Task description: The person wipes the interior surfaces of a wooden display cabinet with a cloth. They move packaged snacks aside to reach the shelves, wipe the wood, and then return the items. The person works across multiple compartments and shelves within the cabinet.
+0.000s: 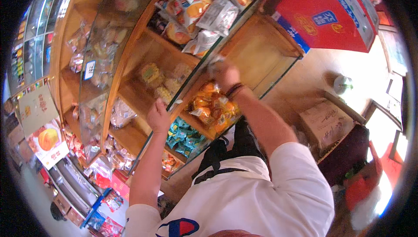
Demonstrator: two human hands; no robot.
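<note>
My left hand (159,117) is at the edge of a glass pane (183,93) on a wooden display case. Its fingers point up the case, and I cannot tell whether they grip the glass. Farther along the pane is my right hand (227,73), blurred, with a dark band at the wrist. Something pale and greyish shows at its fingertips, too smeared to name. Beneath the right wrist lie orange-wrapped snacks (214,106) in a compartment. Teal-wrapped pieces (184,135) fill the neighbouring one. Behind the pane, yellowish packaged food (152,73) sits in a wooden bin.
Packaged round pastries (196,11) are heaped in the upper bin. At the left, a second glass pane (94,57) fronts more bagged goods. A red carton (320,18) stands at upper right, with a cardboard box (326,122) lower down. A picture sign (45,135) stands at lower left.
</note>
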